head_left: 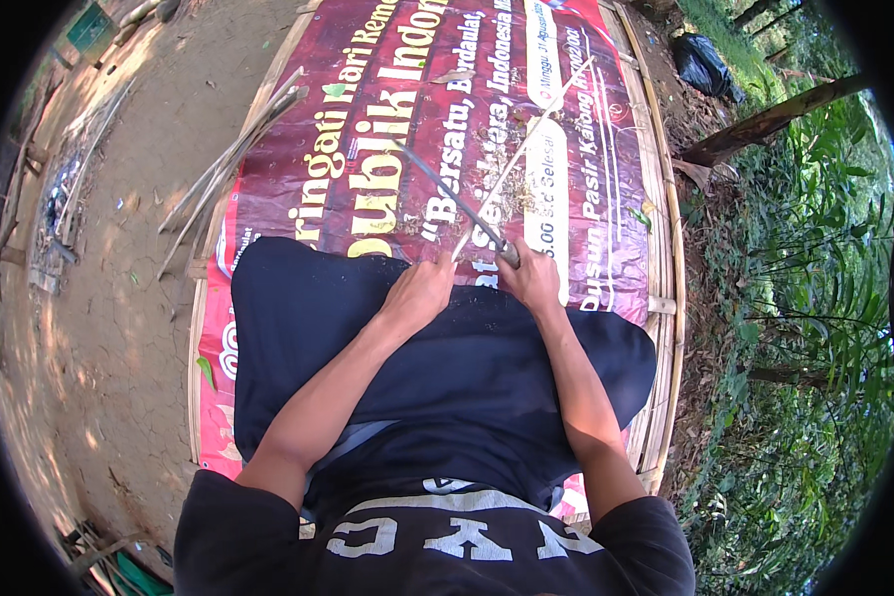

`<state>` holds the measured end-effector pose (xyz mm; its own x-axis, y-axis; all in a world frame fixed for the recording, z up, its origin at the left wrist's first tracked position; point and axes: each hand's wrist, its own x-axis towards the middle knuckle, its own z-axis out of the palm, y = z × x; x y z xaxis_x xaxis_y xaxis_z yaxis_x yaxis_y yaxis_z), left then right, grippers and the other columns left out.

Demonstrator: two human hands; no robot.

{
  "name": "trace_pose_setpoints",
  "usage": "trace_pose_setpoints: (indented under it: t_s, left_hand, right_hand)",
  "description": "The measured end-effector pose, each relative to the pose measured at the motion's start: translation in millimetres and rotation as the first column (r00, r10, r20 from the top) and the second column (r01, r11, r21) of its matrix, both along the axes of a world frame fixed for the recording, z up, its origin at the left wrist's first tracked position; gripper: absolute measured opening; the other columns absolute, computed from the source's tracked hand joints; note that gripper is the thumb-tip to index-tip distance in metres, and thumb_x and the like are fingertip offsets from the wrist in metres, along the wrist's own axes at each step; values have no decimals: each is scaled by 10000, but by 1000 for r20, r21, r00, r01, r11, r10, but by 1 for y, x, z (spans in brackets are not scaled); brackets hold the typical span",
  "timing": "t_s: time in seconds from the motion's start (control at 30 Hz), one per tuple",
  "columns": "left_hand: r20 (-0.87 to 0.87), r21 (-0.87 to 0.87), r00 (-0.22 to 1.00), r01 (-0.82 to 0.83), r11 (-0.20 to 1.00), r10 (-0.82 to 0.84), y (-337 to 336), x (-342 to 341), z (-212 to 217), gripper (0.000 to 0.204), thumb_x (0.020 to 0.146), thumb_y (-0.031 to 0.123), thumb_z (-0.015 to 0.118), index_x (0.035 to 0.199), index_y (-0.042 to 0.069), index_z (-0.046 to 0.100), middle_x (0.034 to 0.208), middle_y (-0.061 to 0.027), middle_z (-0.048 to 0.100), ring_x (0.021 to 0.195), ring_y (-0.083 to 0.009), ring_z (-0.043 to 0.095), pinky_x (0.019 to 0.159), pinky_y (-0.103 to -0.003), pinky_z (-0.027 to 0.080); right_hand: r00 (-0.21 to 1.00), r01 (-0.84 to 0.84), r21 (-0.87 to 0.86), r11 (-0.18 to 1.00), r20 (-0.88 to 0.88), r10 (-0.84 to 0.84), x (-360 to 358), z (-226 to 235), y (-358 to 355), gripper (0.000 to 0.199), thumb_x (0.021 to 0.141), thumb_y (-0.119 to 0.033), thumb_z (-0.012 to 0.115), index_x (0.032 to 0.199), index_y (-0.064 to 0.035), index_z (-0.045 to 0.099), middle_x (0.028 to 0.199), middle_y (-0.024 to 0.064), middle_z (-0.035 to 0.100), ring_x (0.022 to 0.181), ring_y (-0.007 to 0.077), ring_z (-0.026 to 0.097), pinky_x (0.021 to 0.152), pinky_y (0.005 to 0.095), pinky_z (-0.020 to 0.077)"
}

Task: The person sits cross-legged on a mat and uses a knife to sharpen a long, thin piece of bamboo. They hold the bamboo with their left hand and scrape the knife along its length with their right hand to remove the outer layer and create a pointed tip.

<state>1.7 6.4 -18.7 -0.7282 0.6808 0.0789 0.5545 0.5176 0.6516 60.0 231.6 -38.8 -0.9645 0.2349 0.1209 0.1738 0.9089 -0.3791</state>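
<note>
Closed around the near end of a pale, thin bamboo strip (541, 121) is my left hand (423, 292). The strip slants away from me to the far right. My right hand (534, 278) grips the handle of a long knife (437, 181), whose narrow grey blade points to the far left. Blade and strip cross just beyond my hands and appear to touch there. Beneath them, pale shavings (510, 199) lie scattered on a dark red printed banner (368, 114). Dark cloth (447, 348) covers my lap, close under both hands.
Several thin bamboo strips (230, 159) lie across the platform's left edge. Split bamboo (666, 248) borders the right side. Beyond it are a slanting wooden pole (765, 127), a black plastic bag (702, 68) and green plants (805, 308). Bare earth (134, 238) stretches along the left.
</note>
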Motion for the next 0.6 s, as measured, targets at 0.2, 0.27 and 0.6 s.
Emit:
trace_pose_setpoints:
  t_s: [0.2,0.27,0.6]
  left_hand:
    - [62,-21,998,3,1000,-2,4,-11,16,211,1002,103,476,953,-96,524,586,-270,587,587,-446,642,533,-520,508]
    - [66,18,998,-13,1000,12,9,-18,14,217,1004,104,474,962,-102,526,587,-273,586,590,-449,642,538,-521,510]
    - [-1,-100,999,52,994,-52,4,-7,3,127,893,-6,497,966,-105,530,627,-281,615,625,-438,667,556,-500,541]
  right_hand:
    - [990,-52,24,998,-133,55,-15,-21,9,302,832,-296,749,884,-72,553,710,152,672,648,370,669,577,476,518]
    - [987,-15,42,999,-159,22,-18,-17,3,301,832,-294,748,879,-69,554,693,151,666,640,370,667,571,474,516]
    - [999,34,54,998,13,-35,-20,-10,16,293,876,-341,705,965,-83,596,655,165,663,605,381,663,554,494,517]
